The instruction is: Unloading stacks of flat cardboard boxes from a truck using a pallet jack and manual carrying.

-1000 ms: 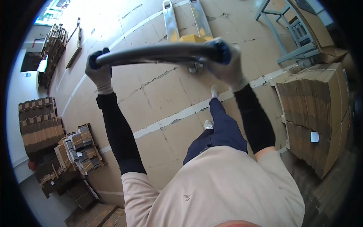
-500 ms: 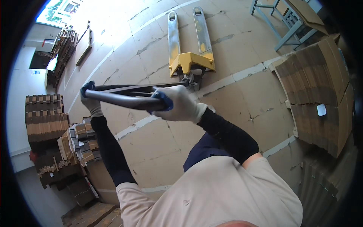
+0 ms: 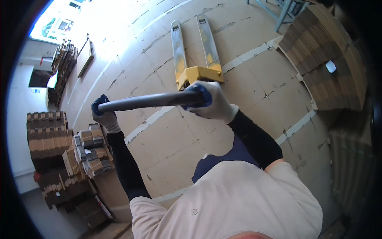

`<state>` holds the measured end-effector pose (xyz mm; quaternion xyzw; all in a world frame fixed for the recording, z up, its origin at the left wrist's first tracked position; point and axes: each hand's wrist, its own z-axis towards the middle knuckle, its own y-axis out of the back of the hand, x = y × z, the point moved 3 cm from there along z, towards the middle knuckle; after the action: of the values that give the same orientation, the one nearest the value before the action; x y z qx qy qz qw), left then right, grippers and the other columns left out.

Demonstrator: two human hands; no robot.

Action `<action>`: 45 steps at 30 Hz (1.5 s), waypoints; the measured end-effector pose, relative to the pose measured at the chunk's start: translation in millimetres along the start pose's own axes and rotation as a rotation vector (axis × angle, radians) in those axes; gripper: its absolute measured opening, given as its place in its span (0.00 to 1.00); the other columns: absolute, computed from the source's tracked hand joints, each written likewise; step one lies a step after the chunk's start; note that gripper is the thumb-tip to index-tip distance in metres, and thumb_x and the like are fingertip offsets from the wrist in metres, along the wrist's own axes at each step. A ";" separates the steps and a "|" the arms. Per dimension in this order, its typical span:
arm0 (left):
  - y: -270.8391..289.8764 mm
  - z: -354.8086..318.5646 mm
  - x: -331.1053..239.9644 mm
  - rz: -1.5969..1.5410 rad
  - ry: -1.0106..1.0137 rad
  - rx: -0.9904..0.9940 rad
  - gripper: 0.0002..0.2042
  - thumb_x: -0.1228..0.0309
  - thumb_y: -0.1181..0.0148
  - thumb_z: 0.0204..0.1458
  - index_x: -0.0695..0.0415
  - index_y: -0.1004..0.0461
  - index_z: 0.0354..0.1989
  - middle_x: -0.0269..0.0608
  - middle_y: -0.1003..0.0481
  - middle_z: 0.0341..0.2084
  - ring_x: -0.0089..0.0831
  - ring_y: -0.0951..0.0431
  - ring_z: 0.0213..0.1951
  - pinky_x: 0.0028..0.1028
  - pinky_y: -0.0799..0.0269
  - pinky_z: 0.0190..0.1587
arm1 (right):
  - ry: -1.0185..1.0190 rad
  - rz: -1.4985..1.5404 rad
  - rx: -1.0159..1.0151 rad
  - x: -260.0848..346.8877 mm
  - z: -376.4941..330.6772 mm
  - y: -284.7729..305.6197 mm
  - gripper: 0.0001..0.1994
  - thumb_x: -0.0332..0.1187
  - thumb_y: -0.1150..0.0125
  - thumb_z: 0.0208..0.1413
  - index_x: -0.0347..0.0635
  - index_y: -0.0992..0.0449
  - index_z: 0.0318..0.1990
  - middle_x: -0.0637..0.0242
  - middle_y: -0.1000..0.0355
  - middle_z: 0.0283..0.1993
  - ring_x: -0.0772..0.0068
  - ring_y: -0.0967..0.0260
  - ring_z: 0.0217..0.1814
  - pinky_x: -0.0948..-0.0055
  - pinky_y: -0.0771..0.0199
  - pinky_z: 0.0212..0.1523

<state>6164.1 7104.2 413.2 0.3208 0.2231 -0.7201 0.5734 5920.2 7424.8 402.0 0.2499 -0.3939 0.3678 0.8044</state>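
A yellow pallet jack [image 3: 195, 74] stands on the floor ahead of me, its two worn forks pointing away. Its dark grey handle bar [image 3: 147, 101] runs across in front of my body. My left hand [image 3: 105, 115], in a white glove with blue-coated fingers, is closed round the bar's left end. Round the right end my right hand [image 3: 213, 100] is wrapped, gloved the same way. The right hand covers part of the jack's yellow body, and the lower shaft of the handle is hidden. Nothing lies on the forks.
Stacked flat cardboard [image 3: 322, 55] rises at the right, near a blue-grey metal stand [image 3: 283, 14]. Bundled cardboard [image 3: 47, 135] lines the left wall, with smaller packs [image 3: 91, 149] beside it. Wooden pallets [image 3: 63, 67] lean farther back. White lines [image 3: 254, 52] cross the cracked floor.
The handle has swung rightward and more square to my body, both hands staying on it. My right hand now sits nearer the jack's body. The cardboard at the right has shifted in view.
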 end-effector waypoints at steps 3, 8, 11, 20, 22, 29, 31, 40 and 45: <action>18.5 -22.1 -42.8 0.106 -0.185 0.041 0.05 0.81 0.34 0.49 0.63 0.26 0.28 0.35 0.26 0.25 0.23 0.26 0.30 0.25 0.26 0.36 | -0.070 0.047 -0.039 30.8 -47.1 -16.0 0.19 0.28 0.23 0.38 0.38 0.24 0.40 0.64 0.23 0.36 0.75 0.24 0.37 0.74 0.25 0.41; 91.6 -71.0 -84.4 0.099 -0.197 0.153 0.06 0.78 0.31 0.48 0.62 0.25 0.28 0.34 0.25 0.23 0.20 0.28 0.28 0.23 0.31 0.34 | -0.047 -0.016 -0.308 82.6 -136.4 -60.6 0.18 0.22 0.26 0.39 0.34 0.24 0.41 0.66 0.24 0.37 0.82 0.28 0.40 0.77 0.25 0.43; 124.8 -93.7 -107.1 0.081 -0.167 0.284 0.07 0.76 0.30 0.46 0.63 0.25 0.27 0.36 0.25 0.20 0.19 0.28 0.25 0.22 0.31 0.30 | -0.069 -0.037 -0.442 111.8 -178.1 -82.2 0.17 0.20 0.27 0.40 0.33 0.25 0.40 0.65 0.24 0.38 0.81 0.28 0.40 0.78 0.25 0.43; 176.0 -117.5 -144.3 -0.059 -0.028 0.424 0.06 0.80 0.33 0.43 0.63 0.23 0.30 0.36 0.24 0.19 0.21 0.25 0.21 0.21 0.30 0.26 | -0.182 -0.029 -0.708 151.8 -243.8 -131.5 0.15 0.16 0.31 0.43 0.33 0.25 0.40 0.68 0.25 0.35 0.81 0.28 0.37 0.77 0.25 0.43; 180.3 -119.9 -147.9 0.010 -0.131 0.426 0.06 0.80 0.34 0.44 0.63 0.23 0.30 0.36 0.24 0.18 0.20 0.25 0.21 0.21 0.30 0.26 | -0.251 0.032 -0.738 161.2 -258.2 -140.5 0.16 0.16 0.30 0.42 0.34 0.25 0.41 0.68 0.25 0.35 0.82 0.28 0.36 0.77 0.24 0.41; 283.1 -163.8 -168.5 -0.081 -0.017 0.427 0.04 0.78 0.34 0.47 0.64 0.23 0.31 0.34 0.24 0.20 0.18 0.28 0.21 0.21 0.30 0.26 | -0.051 -0.180 -0.758 248.5 -341.6 -229.2 0.17 0.18 0.30 0.43 0.34 0.25 0.42 0.70 0.24 0.36 0.83 0.28 0.37 0.78 0.24 0.42; 306.5 -175.6 -170.6 -0.144 -0.017 0.455 0.05 0.78 0.35 0.47 0.63 0.22 0.32 0.33 0.25 0.19 0.18 0.27 0.22 0.21 0.30 0.27 | -0.023 -0.060 -0.841 262.0 -368.6 -254.7 0.17 0.17 0.32 0.43 0.34 0.25 0.43 0.69 0.24 0.37 0.82 0.27 0.38 0.77 0.24 0.43; 373.5 -220.6 -203.5 0.068 -0.160 0.567 0.06 0.76 0.31 0.45 0.60 0.24 0.26 0.39 0.22 0.19 0.23 0.24 0.21 0.24 0.30 0.27 | -0.038 -0.086 -0.880 316.5 -479.6 -316.4 0.20 0.18 0.31 0.44 0.35 0.27 0.47 0.61 0.24 0.45 0.72 0.26 0.48 0.70 0.25 0.53; 396.4 -214.7 -222.1 -0.260 -0.098 0.638 0.04 0.78 0.35 0.47 0.62 0.23 0.31 0.33 0.24 0.19 0.19 0.26 0.23 0.23 0.29 0.28 | -0.027 -0.025 -1.011 339.7 -499.7 -357.7 0.20 0.17 0.30 0.43 0.34 0.27 0.46 0.60 0.24 0.46 0.71 0.26 0.49 0.69 0.25 0.55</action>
<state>6622.8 7307.4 442.0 0.4179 -0.0019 -0.8351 0.3579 6569.5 7688.3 357.4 -0.1616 -0.5301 0.1182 0.8239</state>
